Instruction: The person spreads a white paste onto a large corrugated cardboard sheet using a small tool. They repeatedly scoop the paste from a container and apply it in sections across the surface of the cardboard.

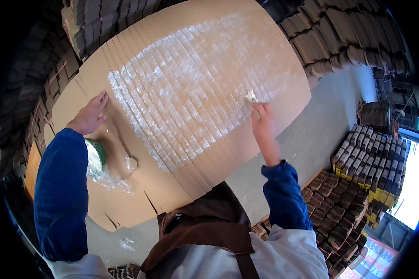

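Overlapped flat cardboard sheets (228, 153) lie in front of me, their stepped edges in a row. A wet, whitish paste coats the middle of them in streaks. My right hand (264, 118) is closed round a small brush (251, 96), its pale, paste-covered end touching the coated area at the right. Most of its handle is hidden in my fingers. At the left, my left hand (91, 114) rests on the cardboard with its fingers stretched out, holding nothing. Just below it, partly behind my left sleeve, stands a green bowl (99, 151) lined with crumpled clear plastic film (111, 179).
Stacks of folded cardboard (333, 37) rise at the back right, and more bundles (102, 21) stand at the back left. Brown stacks (333, 200) and strapped dark bundles (370, 158) sit on the grey floor (330, 111) to the right. White scraps (126, 244) lie below.
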Demonstrator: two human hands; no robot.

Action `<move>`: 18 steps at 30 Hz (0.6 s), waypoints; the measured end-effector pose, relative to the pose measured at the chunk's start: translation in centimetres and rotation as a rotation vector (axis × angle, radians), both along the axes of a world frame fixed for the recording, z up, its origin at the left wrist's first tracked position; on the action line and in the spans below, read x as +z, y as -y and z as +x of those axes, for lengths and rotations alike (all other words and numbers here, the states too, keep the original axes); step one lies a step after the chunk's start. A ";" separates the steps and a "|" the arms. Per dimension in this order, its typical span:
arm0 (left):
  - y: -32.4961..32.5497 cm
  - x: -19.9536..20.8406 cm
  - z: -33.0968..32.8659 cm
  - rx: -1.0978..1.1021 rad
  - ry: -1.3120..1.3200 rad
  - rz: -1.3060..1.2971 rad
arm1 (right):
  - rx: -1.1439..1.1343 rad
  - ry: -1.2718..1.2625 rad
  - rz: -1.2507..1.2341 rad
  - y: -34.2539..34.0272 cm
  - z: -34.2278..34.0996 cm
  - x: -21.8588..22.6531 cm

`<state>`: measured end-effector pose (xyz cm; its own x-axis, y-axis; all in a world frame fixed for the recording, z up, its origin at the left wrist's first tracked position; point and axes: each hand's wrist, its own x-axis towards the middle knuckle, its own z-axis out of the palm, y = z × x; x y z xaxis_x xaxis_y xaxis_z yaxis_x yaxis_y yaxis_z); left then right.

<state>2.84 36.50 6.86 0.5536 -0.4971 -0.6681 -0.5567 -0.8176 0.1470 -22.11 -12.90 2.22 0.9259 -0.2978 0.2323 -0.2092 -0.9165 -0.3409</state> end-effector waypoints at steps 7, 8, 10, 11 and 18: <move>-0.6 -0.1 0.0 -0.010 0.001 0.014 | 0.228 -0.013 0.014 -1.0 -2.5 -0.9; -0.1 0.0 0.1 -0.016 0.000 0.013 | 0.131 -0.018 -0.010 1.6 -1.5 -1.5; 0.6 0.6 -0.2 0.015 -0.022 0.041 | 0.095 0.019 -0.012 1.9 -0.3 -1.7; 0.5 0.7 -0.3 0.039 -0.030 0.053 | 0.151 0.056 0.002 -0.1 0.0 -0.7; -0.3 0.6 -0.1 0.029 -0.031 0.022 | 0.123 -0.002 0.158 -2.0 1.9 0.2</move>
